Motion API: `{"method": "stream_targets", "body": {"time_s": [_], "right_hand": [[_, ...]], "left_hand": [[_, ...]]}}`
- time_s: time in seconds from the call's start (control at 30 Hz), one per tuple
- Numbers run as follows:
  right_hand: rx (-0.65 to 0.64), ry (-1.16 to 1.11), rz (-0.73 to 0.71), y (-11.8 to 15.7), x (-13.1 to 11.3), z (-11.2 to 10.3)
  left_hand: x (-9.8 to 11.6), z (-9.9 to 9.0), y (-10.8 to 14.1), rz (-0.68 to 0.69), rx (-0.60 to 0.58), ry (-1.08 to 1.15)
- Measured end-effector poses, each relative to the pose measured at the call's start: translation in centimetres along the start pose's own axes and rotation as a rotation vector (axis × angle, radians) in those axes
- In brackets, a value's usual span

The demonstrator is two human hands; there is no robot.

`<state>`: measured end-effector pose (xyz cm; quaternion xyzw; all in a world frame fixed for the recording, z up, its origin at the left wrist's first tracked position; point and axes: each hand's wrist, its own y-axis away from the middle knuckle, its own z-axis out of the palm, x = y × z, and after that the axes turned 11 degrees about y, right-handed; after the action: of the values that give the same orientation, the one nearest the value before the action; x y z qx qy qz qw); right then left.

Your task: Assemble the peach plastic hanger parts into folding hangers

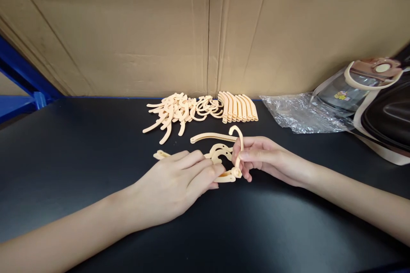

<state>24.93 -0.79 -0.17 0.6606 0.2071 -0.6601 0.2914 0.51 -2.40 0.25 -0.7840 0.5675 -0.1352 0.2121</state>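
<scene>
the black counter (128,243) runs back to an edge along a cardboard wall (128,30), and its far left corner sits by a blue metal frame (40,99). dark surface stretches to the left of the pieces and in front of both hands, toward the viewer; the right side is tighter, with things crowding the far right corner.

over the middle of the counter, the left hand (179,183) has its grip closed over a pale straight-ish piece (226,178), palm down. the right hand (256,155) pinches an upright hook (241,143) between thumb and fingers, its base at the right end of that piece. curved pieces (219,152) show just behind the left fingers, and a long arm piece (208,136) lies behind them, its right end reaching behind the right hand.

near the back edge, a loose pile of pale parts (171,113) lies left of some hooks (206,106), with a neat row of stacked arms (238,106) just to their right.

for containers, a crinkled clear plastic bag (297,108) lies flat near the far right corner; what is in it, if anything, i cannot tell. beside it leans a see-through bottle (342,91) with a brown lid, its contents unclear, against a dark bag (390,115) with cream trim.
</scene>
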Motion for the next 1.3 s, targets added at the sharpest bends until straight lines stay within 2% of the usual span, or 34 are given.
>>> {"method": "stream_targets", "body": {"time_s": [0.4,0.6,0.8,1.0,1.3], "right_hand": [[-0.037,0.040,0.004,0.06,-0.07,-0.25],[-0.041,0.038,-0.002,-0.01,-0.20,-0.33],[-0.065,0.116,-0.002,0.04,-0.27,-0.18],[-0.016,0.120,-0.021,0.08,0.07,-0.09],[0.129,0.199,-0.046,0.19,0.09,0.35]], "left_hand": [[-0.19,0.17,0.34,0.072,0.008,-0.017],[-0.33,0.24,0.50,0.030,-0.011,0.000],[-0.40,0.09,0.48,0.055,-0.041,0.028],[-0.46,0.10,0.55,0.034,-0.048,0.011],[-0.42,0.26,0.71,-0.020,-0.079,0.001]]}}
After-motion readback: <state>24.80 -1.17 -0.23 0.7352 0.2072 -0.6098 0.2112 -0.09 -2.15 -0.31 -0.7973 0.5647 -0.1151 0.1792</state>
